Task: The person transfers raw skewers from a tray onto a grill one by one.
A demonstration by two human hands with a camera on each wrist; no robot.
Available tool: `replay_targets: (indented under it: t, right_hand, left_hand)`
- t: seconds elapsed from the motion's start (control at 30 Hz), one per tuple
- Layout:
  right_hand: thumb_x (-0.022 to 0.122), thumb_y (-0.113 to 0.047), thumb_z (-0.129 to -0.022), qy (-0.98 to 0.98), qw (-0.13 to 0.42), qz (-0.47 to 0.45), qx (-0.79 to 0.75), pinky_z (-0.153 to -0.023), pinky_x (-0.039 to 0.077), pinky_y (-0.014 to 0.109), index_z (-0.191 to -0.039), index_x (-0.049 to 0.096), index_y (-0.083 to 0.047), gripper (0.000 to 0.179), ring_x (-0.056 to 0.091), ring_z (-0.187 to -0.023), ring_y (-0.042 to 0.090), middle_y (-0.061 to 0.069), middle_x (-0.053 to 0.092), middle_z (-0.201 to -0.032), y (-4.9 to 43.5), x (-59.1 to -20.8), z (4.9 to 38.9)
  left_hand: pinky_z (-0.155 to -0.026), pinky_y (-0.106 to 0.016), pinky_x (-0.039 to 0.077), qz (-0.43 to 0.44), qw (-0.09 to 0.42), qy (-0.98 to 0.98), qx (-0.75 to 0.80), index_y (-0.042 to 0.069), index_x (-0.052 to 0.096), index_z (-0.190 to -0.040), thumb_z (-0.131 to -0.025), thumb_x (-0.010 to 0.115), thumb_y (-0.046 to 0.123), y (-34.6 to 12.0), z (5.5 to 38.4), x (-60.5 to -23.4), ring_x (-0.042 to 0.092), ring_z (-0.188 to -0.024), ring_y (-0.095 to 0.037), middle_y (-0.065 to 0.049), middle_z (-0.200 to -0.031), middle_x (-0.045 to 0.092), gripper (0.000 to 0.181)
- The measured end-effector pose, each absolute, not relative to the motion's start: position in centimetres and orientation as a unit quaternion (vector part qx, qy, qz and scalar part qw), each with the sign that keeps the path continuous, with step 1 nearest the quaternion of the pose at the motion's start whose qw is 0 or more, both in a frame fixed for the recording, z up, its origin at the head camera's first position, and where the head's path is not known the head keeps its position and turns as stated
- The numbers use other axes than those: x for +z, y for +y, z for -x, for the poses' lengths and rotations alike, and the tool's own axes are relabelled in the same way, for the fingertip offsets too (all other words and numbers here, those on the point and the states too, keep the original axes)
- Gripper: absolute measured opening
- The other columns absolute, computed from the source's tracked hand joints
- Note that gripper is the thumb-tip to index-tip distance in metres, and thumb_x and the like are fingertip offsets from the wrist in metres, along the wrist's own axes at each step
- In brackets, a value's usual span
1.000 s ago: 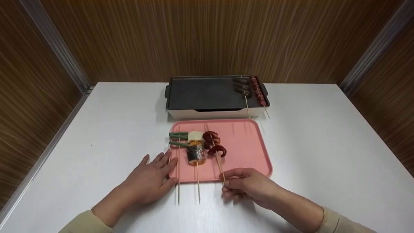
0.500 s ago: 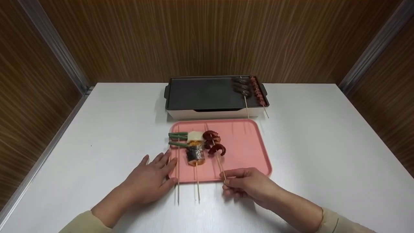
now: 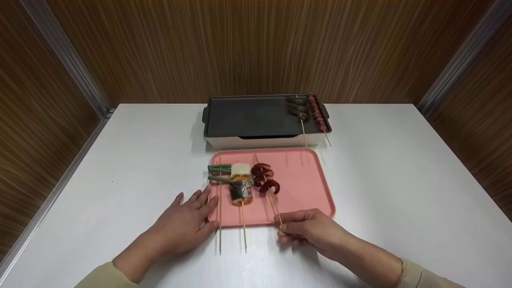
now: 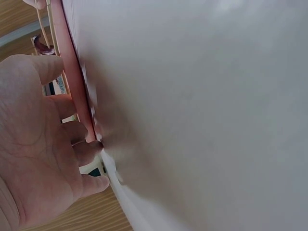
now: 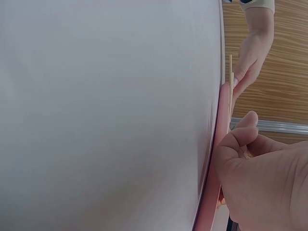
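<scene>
Dark-red, curly-topped wooden skewer (image 3: 269, 184) slants toward upper left from the right hand (image 3: 314, 229), whose fingers pinch it; straight-fingered left hand (image 3: 182, 224) lies farther.

The head view looks forward and down from above and behind the left grip (image 3: 184, 224) and right grip (image 3: 310, 230), over a wide worktop (image 3: 400, 180). Each wrist view sits close to its own grip, low and turned sideways; all three share the pink tray (image 3: 298, 188) beside the grips.

Over there, a thin stick of curly, dark red food (image 3: 268, 183) is slanting over the pink tray (image 3: 304, 196), its bare end pointing toward the front edge. The tray is lying flat.
</scene>
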State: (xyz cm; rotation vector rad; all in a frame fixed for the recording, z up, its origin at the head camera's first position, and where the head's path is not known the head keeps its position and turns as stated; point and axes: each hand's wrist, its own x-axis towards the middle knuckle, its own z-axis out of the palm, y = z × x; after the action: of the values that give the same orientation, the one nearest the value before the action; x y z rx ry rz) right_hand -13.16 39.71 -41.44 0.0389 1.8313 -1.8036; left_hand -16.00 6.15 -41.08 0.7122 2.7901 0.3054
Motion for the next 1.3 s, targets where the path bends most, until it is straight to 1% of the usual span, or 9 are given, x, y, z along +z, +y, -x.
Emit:
replay_targets:
  t: [0.33,0.53,0.77,1.03,1.3]
  right_hand:
    - [0.070,-0.009,-0.100,0.694,0.270,-0.016,-0.667,-0.065,0.050,0.020,-0.137,0.065,0.009,0.042,0.073,-0.080,0.009,0.006,0.079,-0.095,40.1,-41.0,12.7]
    - [0.070,-0.008,-0.100,0.691,0.267,-0.012,-0.671,-0.071,0.056,0.022,-0.138,0.064,0.011,0.043,0.073,-0.082,0.010,0.008,0.079,-0.098,40.5,-40.5,12.4]
    - [0.068,-0.009,-0.102,0.694,0.264,-0.008,-0.670,-0.073,0.056,0.023,-0.141,0.062,0.011,0.044,0.073,-0.084,0.011,0.007,0.079,-0.097,41.1,-39.8,12.1]
    - [0.065,-0.008,-0.104,0.695,0.259,-0.009,-0.671,-0.078,0.058,0.026,-0.141,0.061,0.011,0.042,0.074,-0.086,0.013,0.006,0.078,-0.098,41.6,-39.0,12.3]
    - [0.064,-0.011,-0.105,0.699,0.253,0.005,-0.669,-0.080,0.055,0.025,-0.146,0.058,0.008,0.046,0.073,-0.090,0.014,0.005,0.076,-0.101,42.1,-38.1,12.9]
  left_hand:
    - [-0.122,-0.071,0.018,-0.251,0.125,0.953,0.110,0.007,0.045,-0.162,-0.110,0.044,0.054,5.9,16.1,-41.2,0.028,-0.157,-0.040,-0.016,-0.172,0.027,0.070]
    - [-0.122,-0.071,0.018,-0.253,0.123,0.954,0.106,0.007,0.045,-0.162,-0.110,0.044,0.054,5.9,16.2,-41.3,0.029,-0.157,-0.040,-0.017,-0.172,0.027,0.069]
    - [-0.122,-0.071,0.019,-0.255,0.117,0.954,0.107,0.006,0.046,-0.161,-0.110,0.046,0.052,6.0,16.1,-41.2,0.031,-0.156,-0.040,-0.018,-0.171,0.030,0.068]
    - [-0.123,-0.070,0.018,-0.248,0.124,0.955,0.104,0.008,0.045,-0.162,-0.110,0.044,0.053,6.1,16.1,-41.2,0.029,-0.157,-0.040,-0.016,-0.172,0.028,0.069]
    - [-0.123,-0.070,0.017,-0.244,0.124,0.957,0.100,0.009,0.045,-0.162,-0.110,0.045,0.054,6.2,16.1,-41.2,0.028,-0.158,-0.039,-0.015,-0.172,0.029,0.069]
